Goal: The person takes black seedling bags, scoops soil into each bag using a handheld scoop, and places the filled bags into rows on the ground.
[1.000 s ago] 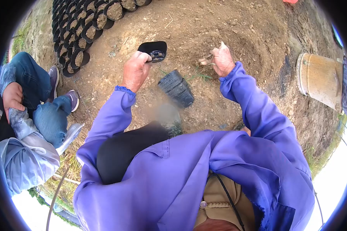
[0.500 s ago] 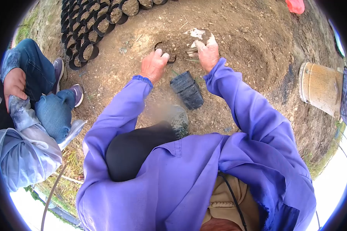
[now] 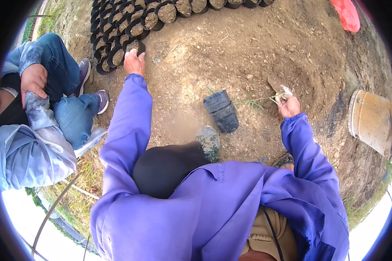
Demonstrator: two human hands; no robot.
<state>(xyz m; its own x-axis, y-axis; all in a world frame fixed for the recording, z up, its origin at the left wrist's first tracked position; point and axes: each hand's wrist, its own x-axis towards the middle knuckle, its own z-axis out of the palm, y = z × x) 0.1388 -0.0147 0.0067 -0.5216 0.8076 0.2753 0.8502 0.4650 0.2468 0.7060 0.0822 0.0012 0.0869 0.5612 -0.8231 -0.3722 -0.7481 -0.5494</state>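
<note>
Soil-filled black pots [image 3: 167, 13] stand packed in rows at the upper left. At the near edge of these rows, my left hand [image 3: 134, 62] grips the rim of a soil-filled pot [image 3: 136, 46]. Off to the right, over the loose soil, my right hand [image 3: 288, 105] is closed around a pale, dirt-covered tool whose shape is partly hidden. A stack of empty black pots [image 3: 221, 112] lies on the ground between my hands, with thin green blades [image 3: 253, 102] beside it.
At the left a person [image 3: 65, 108] in jeans sits close to the pot rows, a hand on their sleeve. A dirty bucket [image 3: 372, 119] lies at the right, and a red plastic bag [image 3: 346, 15] is at the upper right. My shoe [image 3: 208, 141] is below the stack.
My left hand has moved from the middle to the pot rows, and the pot it handled is now filled and at their edge. My right hand has moved right, away from the left one.
</note>
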